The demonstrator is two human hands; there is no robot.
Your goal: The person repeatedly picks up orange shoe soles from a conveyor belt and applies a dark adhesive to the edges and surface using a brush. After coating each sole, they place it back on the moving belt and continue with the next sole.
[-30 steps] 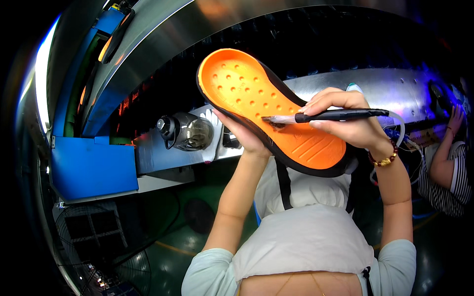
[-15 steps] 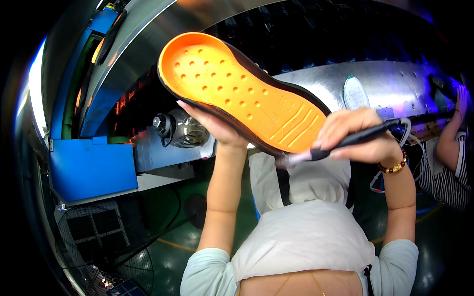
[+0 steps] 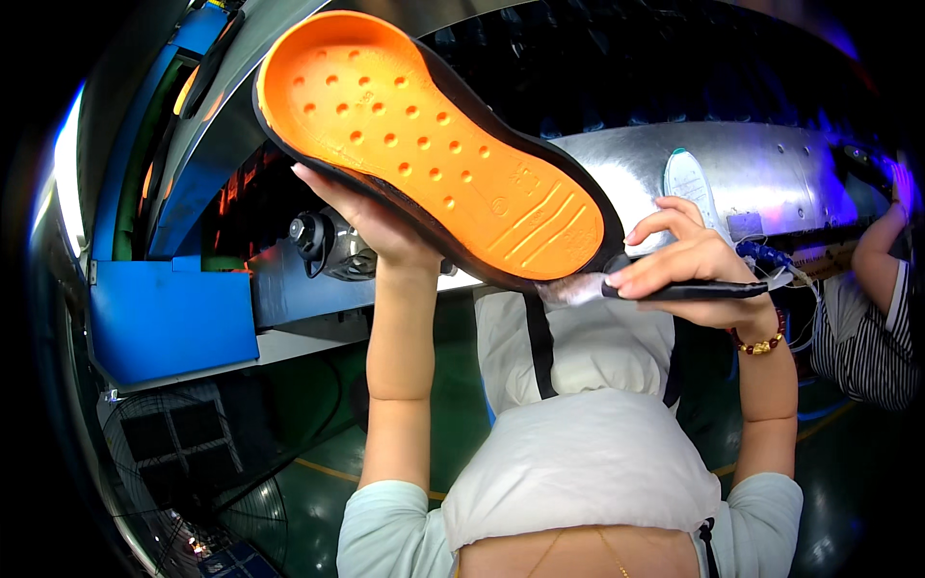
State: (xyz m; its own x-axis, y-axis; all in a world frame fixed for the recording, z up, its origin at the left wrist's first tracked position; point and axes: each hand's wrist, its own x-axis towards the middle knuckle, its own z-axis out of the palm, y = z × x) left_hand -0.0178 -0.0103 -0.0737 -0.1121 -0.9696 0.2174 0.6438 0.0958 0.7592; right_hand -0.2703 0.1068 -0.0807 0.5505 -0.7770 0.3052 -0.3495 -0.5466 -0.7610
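My left hand (image 3: pixel 371 226) holds up a shoe (image 3: pixel 424 144) from underneath, its orange dotted sole facing me and its black rim around it. My right hand (image 3: pixel 689 275) grips a black-handled brush (image 3: pixel 674 289) whose pale bristles touch the sole's rim at its lower right end. A beaded bracelet (image 3: pixel 756 342) is on my right wrist. Both forearms rise from the lower edge over my white apron (image 3: pixel 578 462).
A curved metal machine housing (image 3: pixel 761 178) runs behind the shoe, with a blue box (image 3: pixel 169 323) at the left and a round dark fitting (image 3: pixel 323 246) beside it. Another person's arm and striped sleeve (image 3: pixel 872 299) are at the right. A fan guard (image 3: pixel 193 453) stands lower left.
The shoe has risen and swung up to the left, closer to the camera. The brush has slid off the sole face down to the rim at its lower right end.
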